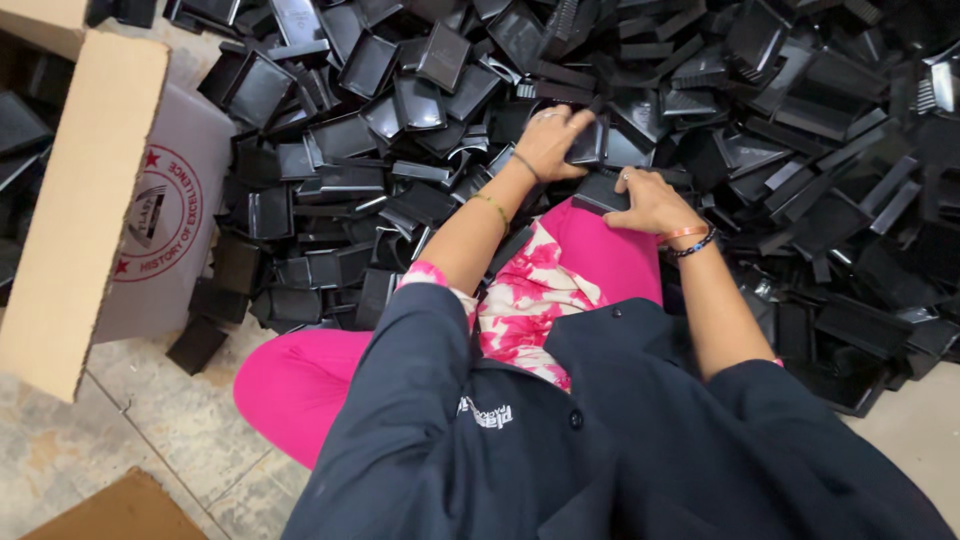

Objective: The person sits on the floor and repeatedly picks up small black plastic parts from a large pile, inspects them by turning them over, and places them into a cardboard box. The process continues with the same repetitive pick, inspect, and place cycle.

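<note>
Black, glossy plastic fills the far half of the head view: a deep heap of shallow rectangular trays (780,130) with raised rims, mixed with flat strips and a few comb-toothed pieces, tumbled at every angle on the floor. The left hand (552,140) reaches into the heap just left of centre, its grip narrow, fingers curled over the edge of a small black tray (588,142) that lies among the others. The right hand (650,200) sits nearer and just to the right, palm down, fingers closed on a flat black piece (598,192) at the near edge of the pile, above the person's bright pink trouser knee (610,250). The two hands are close but not touching. Thin bangles ring the left wrist; an orange band and a dark beaded one ring the right. A dark smooth jacket covers the near arms, with a pink-and-white patterned cloth between them. To the left stands an open brown cardboard box (85,210), its flap matte and plain, with more black trays inside. The mottled grey concrete floor (150,420) shows at near left.
</note>
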